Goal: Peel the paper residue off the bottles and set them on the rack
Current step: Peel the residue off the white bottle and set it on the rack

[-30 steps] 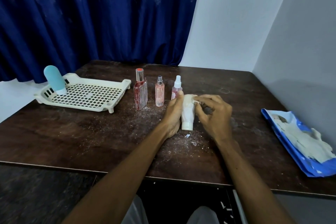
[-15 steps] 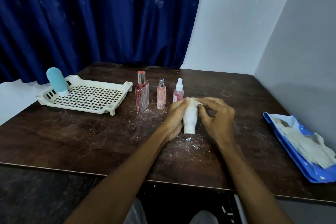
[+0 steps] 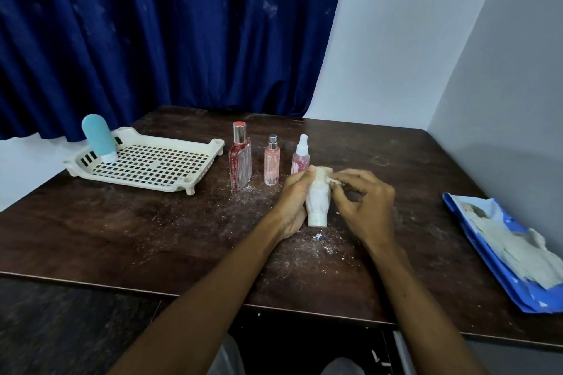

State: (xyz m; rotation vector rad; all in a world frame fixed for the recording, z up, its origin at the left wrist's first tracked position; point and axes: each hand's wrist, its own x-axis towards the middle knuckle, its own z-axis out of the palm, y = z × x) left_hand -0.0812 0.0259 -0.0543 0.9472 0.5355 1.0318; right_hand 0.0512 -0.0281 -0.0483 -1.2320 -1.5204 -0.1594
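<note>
My left hand (image 3: 293,201) grips a white bottle (image 3: 318,202) coated in paper residue, cap end toward me, just above the table. My right hand (image 3: 362,201) pinches a strip of paper residue (image 3: 334,181) at the bottle's far end. Behind the hands stand three bottles in a row: a tall red bottle (image 3: 240,157), a slim pink bottle (image 3: 271,161) and a pink spray bottle (image 3: 301,155). A cream slotted rack (image 3: 146,161) lies at the left with a light blue bottle (image 3: 99,137) standing cap-down in its far corner.
A blue bag (image 3: 499,250) holding torn paper scraps lies at the right table edge by the grey wall. White paper crumbs (image 3: 318,236) dot the dark wooden table (image 3: 122,237) under and around my hands. A blue curtain hangs behind.
My right fingers have pulled the paper strip a little further off the bottle's far end. Both hands and the bottle stay in nearly the same place; the camera view shifted slightly.
</note>
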